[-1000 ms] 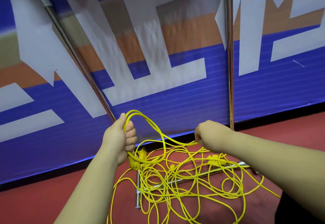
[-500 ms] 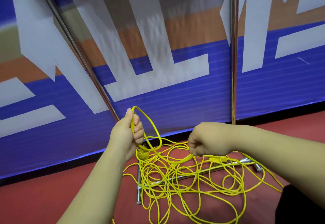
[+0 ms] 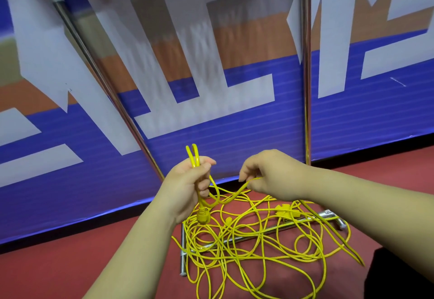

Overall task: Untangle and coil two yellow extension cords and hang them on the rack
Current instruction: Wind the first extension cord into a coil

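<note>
A tangle of yellow extension cords [image 3: 253, 247] lies on the red floor over the base bars of a chrome rack [image 3: 244, 236]. My left hand [image 3: 187, 186] grips a folded loop of cord whose narrow bend [image 3: 193, 155] sticks up above the fist. A yellow plug [image 3: 202, 216] dangles just below that hand. My right hand [image 3: 270, 174] pinches a strand of the same cord [image 3: 244, 185], which sags between the two hands. A yellow socket block [image 3: 285, 210] rests in the pile under my right forearm.
The rack's chrome poles rise on both sides: a slanted one [image 3: 98, 73] at left, an upright one [image 3: 306, 68] at right. A blue, white and orange printed panel [image 3: 223, 134] stands right behind. Red floor [image 3: 58, 268] stretches to the left.
The wide loop in my left hand has shrunk to a narrow bend above the fist. My right hand rose and closed in toward the left, and the plug now hangs free below.
</note>
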Tool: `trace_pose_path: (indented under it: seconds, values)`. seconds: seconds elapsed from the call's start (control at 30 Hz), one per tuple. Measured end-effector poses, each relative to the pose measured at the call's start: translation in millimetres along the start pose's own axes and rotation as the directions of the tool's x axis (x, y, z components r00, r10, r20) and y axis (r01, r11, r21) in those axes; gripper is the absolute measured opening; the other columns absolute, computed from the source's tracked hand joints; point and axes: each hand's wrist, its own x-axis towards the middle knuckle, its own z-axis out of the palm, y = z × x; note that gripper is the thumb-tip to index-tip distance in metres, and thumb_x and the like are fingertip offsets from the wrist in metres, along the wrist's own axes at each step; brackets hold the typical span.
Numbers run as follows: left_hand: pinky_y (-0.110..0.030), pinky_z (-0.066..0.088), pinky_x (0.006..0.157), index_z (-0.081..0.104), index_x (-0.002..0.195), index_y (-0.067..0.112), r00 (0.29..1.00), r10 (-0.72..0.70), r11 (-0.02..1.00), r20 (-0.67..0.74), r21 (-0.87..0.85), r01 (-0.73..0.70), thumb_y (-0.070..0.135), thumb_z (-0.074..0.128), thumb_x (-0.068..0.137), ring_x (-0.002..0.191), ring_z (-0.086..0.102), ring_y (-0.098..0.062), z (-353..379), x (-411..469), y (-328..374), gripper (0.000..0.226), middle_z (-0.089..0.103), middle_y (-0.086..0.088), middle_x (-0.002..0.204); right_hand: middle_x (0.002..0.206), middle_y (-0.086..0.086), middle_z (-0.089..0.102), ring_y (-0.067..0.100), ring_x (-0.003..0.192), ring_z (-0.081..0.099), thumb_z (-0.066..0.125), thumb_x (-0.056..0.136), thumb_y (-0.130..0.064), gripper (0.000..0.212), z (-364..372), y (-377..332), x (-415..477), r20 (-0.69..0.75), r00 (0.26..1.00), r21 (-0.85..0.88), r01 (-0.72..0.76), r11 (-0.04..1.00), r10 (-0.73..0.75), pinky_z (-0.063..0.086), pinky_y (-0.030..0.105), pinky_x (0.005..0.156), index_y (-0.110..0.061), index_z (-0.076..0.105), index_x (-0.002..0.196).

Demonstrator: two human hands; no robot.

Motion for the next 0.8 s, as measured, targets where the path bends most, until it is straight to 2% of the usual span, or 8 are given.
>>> trace_pose_path:
  seconds: [0.1,0.23,0.33,0.5,0.57,0.63,0.73,0.8]
  values:
    - [-0.020,0.030,0.045,0.070,0.101,0.005,1.000,-0.009,0.989,-0.020,0.150,0.012,0.003,0.059,0.095,0.050,0.033,-0.010,5,1,-9,0.012,0.050,-0.010,0.078,0.083,-0.004,0.075,-0.005,0.069,0.064,0.076,0.083,-0.013,0.017,-5,-4,0,-0.040,0.999,0.176,-0.004,0.984,0.012,0.045,0.007,0.063,-0.027,0.071,0.089]
    - [-0.021,0.030,0.044,0.071,0.102,0.002,0.998,-0.048,0.970,0.046,0.240,0.036,0.001,0.065,0.091,0.050,0.034,-0.012,12,0,-13,0.012,0.063,-0.018,0.082,0.077,-0.001,0.076,0.003,0.067,0.069,0.083,0.078,-0.010,0.017,-11,-6,1,-0.086,0.994,0.389,-0.026,0.921,0.064,0.055,0.023,0.067,-0.021,0.070,0.084]
    - [-0.022,0.028,0.044,0.072,0.100,0.004,0.996,-0.064,0.956,0.064,0.289,0.043,0.005,0.070,0.089,0.048,0.036,-0.011,16,-1,-13,0.011,0.062,-0.015,0.076,0.076,-0.001,0.076,0.009,0.071,0.071,0.085,0.076,-0.011,0.018,-15,-5,1,-0.113,0.989,0.448,-0.036,0.893,0.097,0.056,0.028,0.071,-0.018,0.070,0.083]
    - [-0.023,0.033,0.046,0.072,0.086,0.015,0.998,-0.047,0.922,0.044,0.386,0.027,0.010,0.075,0.086,0.050,0.045,-0.014,21,0,-14,0.006,0.063,-0.015,0.075,0.074,0.002,0.075,0.006,0.067,0.068,0.085,0.076,-0.012,0.017,-19,-3,0,-0.130,0.987,0.512,-0.015,0.859,0.094,0.052,0.023,0.067,-0.015,0.069,0.083]
    - [-0.024,0.030,0.046,0.073,0.081,0.018,0.996,-0.024,0.932,0.088,0.361,-0.010,0.014,0.075,0.085,0.053,0.037,-0.019,19,1,-10,0.005,0.054,-0.020,0.075,0.075,0.007,0.073,0.009,0.065,0.064,0.083,0.080,-0.012,0.017,-21,-1,-1,-0.131,0.989,0.534,0.011,0.846,0.070,0.049,0.022,0.063,-0.014,0.067,0.085]
    - [-0.021,0.026,0.042,0.071,0.081,0.015,0.993,0.003,0.963,0.116,0.266,-0.034,0.014,0.073,0.082,0.049,0.030,-0.015,15,3,-3,0.002,0.045,-0.015,0.069,0.075,0.015,0.065,0.015,0.064,0.057,0.074,0.087,-0.008,0.015,-23,1,-2,-0.077,0.996,0.620,0.011,0.784,0.047,0.048,0.023,0.060,-0.012,0.060,0.091]
    - [-0.014,0.022,0.037,0.059,0.088,0.000,0.993,0.079,0.995,0.092,0.048,-0.084,0.006,0.067,0.084,0.039,0.027,-0.004,3,5,11,0.011,0.045,0.001,0.053,0.079,0.012,0.060,0.016,0.067,0.060,0.062,0.094,-0.001,0.015,-24,8,-5,0.048,0.996,0.762,-0.081,0.643,0.069,0.054,0.025,0.066,-0.010,0.051,0.097]
    - [-0.011,0.021,0.036,0.057,0.088,-0.002,0.990,0.127,0.989,0.056,-0.088,-0.121,0.006,0.061,0.087,0.038,0.026,0.000,-9,7,19,0.009,0.046,0.002,0.056,0.077,0.009,0.062,0.016,0.066,0.062,0.061,0.095,0.000,0.015,-25,14,-5,0.061,0.994,0.786,-0.107,0.609,0.095,0.054,0.025,0.065,-0.010,0.051,0.099]
